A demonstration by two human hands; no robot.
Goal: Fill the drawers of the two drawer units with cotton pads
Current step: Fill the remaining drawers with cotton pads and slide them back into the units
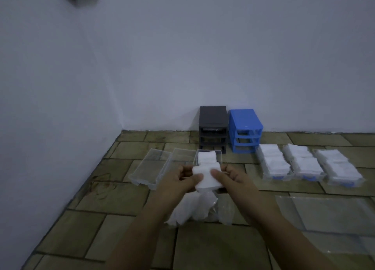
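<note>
Tiled floor (pixel 203 247); cotton pads (pixel 205 177) between both grips.

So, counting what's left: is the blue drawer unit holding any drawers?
No. The blue plastic drawer unit stands with three open, drawerless slots.

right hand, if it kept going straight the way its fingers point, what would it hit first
Probably the stack of cotton pads that the right hand already pinches; beyond it, the left hand. Depth is unclear.

White cotton pads (pixel 205 177) are seen against an olive-brown tiled floor (pixel 213 247) marked by dark grout lines. One drawer unit (pixel 213 127) is coloured dark grey, the other drawer unit (pixel 245 130) bright blue. The loose drawers (pixel 150 165) are shown as clear plastic and the wall (pixel 182 56) as pale bluish white
</note>
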